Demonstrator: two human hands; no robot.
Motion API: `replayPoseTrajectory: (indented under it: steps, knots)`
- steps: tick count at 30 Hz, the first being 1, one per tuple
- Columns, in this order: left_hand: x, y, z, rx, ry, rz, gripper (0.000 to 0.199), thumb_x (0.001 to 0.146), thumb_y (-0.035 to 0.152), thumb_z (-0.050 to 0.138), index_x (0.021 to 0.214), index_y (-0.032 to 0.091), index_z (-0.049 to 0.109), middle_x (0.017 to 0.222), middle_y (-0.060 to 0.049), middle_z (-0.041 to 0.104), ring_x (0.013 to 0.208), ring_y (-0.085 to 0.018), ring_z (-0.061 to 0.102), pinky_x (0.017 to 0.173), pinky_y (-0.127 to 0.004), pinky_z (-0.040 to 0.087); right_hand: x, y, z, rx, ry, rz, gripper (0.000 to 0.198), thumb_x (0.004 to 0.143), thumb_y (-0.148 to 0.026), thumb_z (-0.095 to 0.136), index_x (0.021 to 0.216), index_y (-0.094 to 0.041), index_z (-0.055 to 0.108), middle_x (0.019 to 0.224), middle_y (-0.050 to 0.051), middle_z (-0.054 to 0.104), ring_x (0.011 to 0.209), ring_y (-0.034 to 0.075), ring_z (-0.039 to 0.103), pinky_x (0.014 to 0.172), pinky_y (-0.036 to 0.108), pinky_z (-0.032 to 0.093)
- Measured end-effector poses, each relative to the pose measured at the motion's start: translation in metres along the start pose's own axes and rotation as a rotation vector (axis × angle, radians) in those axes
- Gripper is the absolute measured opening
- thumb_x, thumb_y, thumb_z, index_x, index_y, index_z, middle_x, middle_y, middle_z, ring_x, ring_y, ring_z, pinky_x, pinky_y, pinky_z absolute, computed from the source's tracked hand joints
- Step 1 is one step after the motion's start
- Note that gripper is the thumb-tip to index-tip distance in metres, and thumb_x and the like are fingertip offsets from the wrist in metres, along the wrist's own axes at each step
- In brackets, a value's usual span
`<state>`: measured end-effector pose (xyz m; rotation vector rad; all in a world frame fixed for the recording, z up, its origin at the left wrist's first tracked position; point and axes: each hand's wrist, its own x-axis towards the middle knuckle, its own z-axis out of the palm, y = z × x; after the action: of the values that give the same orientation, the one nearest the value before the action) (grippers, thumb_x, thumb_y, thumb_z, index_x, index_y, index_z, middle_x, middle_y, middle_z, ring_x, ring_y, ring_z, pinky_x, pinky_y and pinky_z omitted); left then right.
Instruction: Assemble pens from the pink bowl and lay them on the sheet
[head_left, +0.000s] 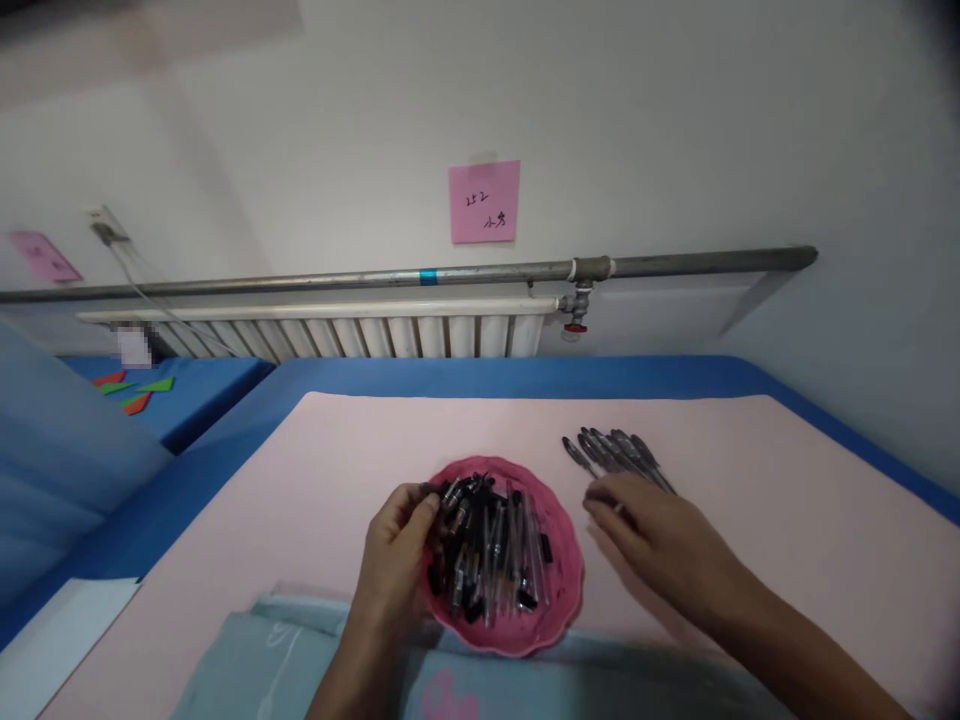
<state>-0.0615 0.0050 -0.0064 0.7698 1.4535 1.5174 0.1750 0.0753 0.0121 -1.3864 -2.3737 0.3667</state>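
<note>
A scalloped pink bowl [574,575] holds a jumble of clear pen barrels [517,550], black caps and other dark pen parts. My left hand [397,545] is at the bowl's left rim, thumb and fingers pinched around something dark among the parts. Right of the bowl, several black-capped pens [626,452] lie side by side in a slanted row. My right hand [649,530] reaches over their lower ends, its fingers closed on the leftmost pen [576,452], whose lower end is hidden.
A pink sheet [360,440] covers the blue-edged table [510,375]. Folded light-blue cloth [255,660] lies along the near edge, and white paper [67,630] at left. Red and green pieces [135,390] sit on another blue surface. A radiator [405,335] and pipe run along the wall.
</note>
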Motion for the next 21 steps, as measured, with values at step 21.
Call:
replayPoseTrajectory:
  steps: [21]
  knots:
    - [-0.006,-0.024,0.013,1.385,-0.07,0.497,0.015,0.077,0.019,0.051,0.08,0.017,0.065,0.088,-0.01,0.06,0.085,-0.027,0.053,0.074,-0.039,0.036,-0.001,-0.04,0.056,-0.011,-0.096,-0.313,0.014,0.083,-0.012,0.044,0.079,-0.019,0.055,0.08,0.005,0.061,0.072,0.019,0.055,0.066,0.033,0.042]
